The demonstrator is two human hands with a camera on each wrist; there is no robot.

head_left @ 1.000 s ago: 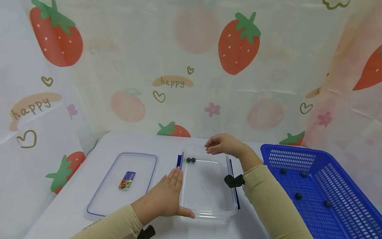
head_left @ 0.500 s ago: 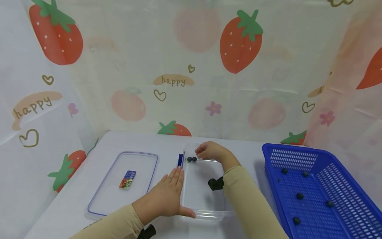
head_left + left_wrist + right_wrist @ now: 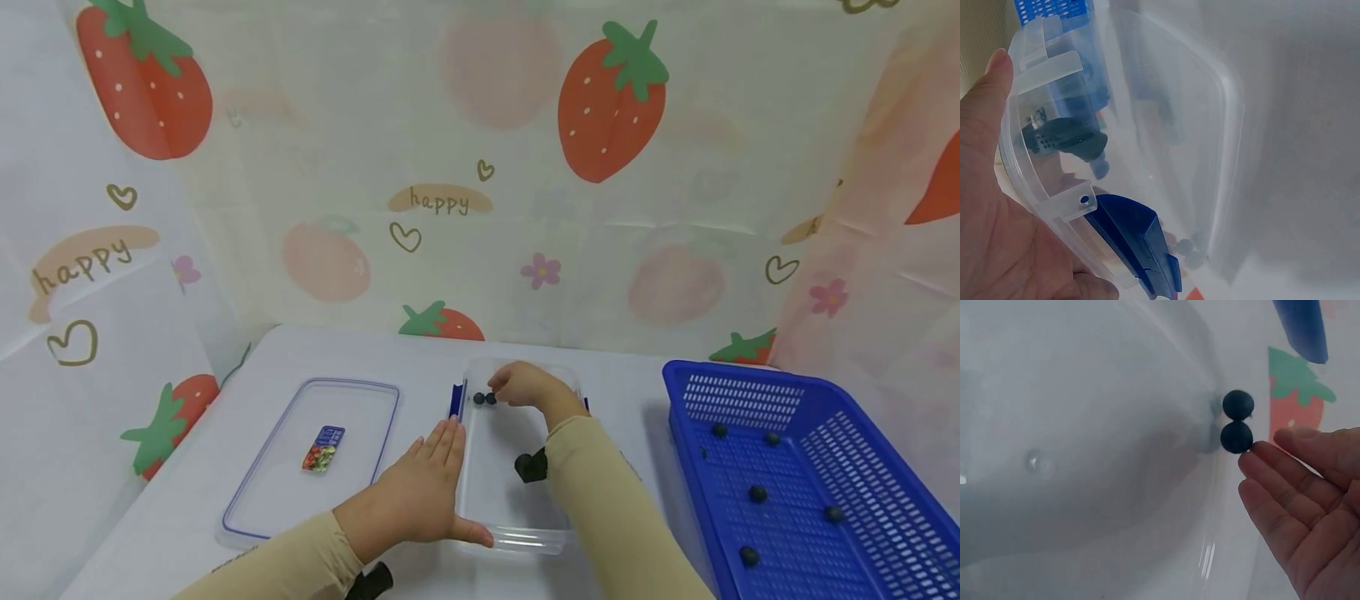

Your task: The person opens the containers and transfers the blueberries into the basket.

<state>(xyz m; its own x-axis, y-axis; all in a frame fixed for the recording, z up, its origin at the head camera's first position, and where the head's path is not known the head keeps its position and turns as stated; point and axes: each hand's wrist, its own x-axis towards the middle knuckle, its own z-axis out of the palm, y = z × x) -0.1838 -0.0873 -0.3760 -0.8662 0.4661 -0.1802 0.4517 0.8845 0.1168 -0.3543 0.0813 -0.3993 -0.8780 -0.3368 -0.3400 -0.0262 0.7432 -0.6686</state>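
In the head view a clear plastic box (image 3: 517,542) with blue side clips stands on the table. Two dark round balls (image 3: 1237,420) sit side by side at its far left. My left hand (image 3: 408,492) rests against the box's near left corner, fingers straight along the left side and thumb along the front. The left wrist view shows the box wall and a blue clip (image 3: 1138,244) beside that hand. Over the far end reaches my right hand (image 3: 528,387), its fingertips at the nearer ball in the right wrist view. Whether another ball is hidden among those fingers cannot be told.
A blue perforated basket (image 3: 862,408) at the right holds several dark balls. Left of the box lies a clear lid (image 3: 315,500) with a blue rim, bearing a small printed packet (image 3: 324,450). Patterned cloth (image 3: 450,100) walls the table at back and sides.
My right hand has moved left and slightly down over the box to the two balls. The left hand holds its place against the box, and the view has shifted slightly.
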